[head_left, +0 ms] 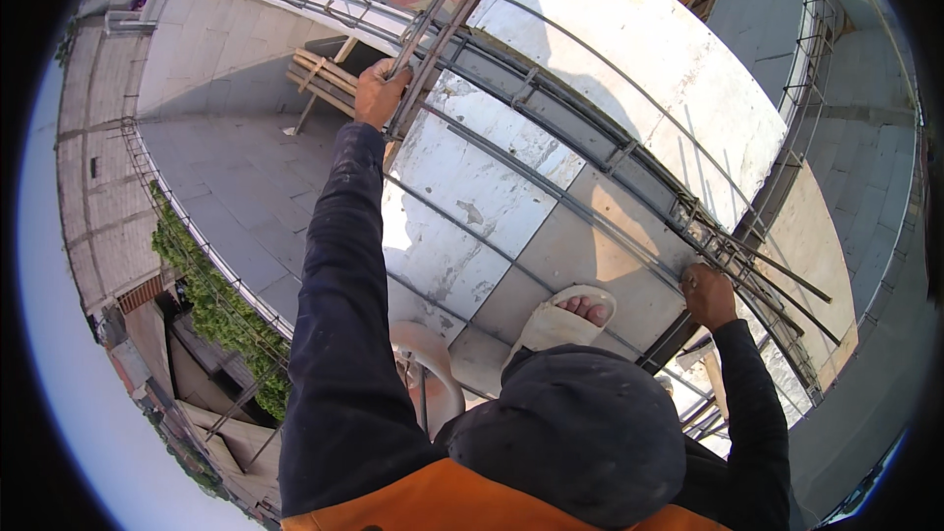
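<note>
My left hand (381, 94) is closed around the thin steel bars of an upright rebar cage (447, 25) at the upper left of the middle. At the right, my right hand (708, 295) closes on the near end of a long pair of rebar rods (565, 195), which run diagonally up toward the left hand. Just beyond these rods lies a tied rebar beam cage (575, 128), roughly parallel to them. The fingertips of my right hand are partly hidden, so the exact grip is hard to see.
White-faced formwork panels (629, 49) lie on both sides of the beam. A sandalled foot (565, 320) stands on a panel. Bundled wooden poles (324, 81) are at the left. A white bucket rim (447, 374) is nearby. Rebar ends (821, 285) stick out at the right.
</note>
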Demonstrator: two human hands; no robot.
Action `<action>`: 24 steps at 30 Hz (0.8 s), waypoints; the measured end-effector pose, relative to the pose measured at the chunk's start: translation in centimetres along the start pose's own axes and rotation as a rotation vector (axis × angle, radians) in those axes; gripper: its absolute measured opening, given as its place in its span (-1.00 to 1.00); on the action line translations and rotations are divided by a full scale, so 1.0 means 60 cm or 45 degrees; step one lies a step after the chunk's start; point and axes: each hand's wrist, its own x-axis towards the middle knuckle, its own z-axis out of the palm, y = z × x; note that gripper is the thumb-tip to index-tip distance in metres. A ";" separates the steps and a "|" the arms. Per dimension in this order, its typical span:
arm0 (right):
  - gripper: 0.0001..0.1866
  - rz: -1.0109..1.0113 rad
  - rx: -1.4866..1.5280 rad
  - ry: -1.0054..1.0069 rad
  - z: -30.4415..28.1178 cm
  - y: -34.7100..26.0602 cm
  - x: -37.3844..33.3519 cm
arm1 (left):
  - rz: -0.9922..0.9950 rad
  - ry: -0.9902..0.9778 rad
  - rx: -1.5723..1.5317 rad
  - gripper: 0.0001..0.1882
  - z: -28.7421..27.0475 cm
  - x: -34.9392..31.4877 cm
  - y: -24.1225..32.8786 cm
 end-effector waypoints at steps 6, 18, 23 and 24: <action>-0.84 -0.022 -0.069 -0.014 0.007 0.012 0.007 | -0.265 -0.052 -0.226 -0.84 -0.001 0.003 0.025; -0.86 0.058 -0.150 -0.111 0.002 -0.007 0.012 | -0.434 0.134 -0.362 -0.60 -0.005 0.008 0.044; -0.85 0.072 -0.085 0.004 0.006 -0.021 -0.005 | -0.394 0.217 -0.292 -0.55 0.003 0.008 0.039; -0.84 0.077 -0.089 0.004 0.007 -0.020 -0.007 | -0.391 0.219 -0.304 -0.54 0.004 0.008 0.041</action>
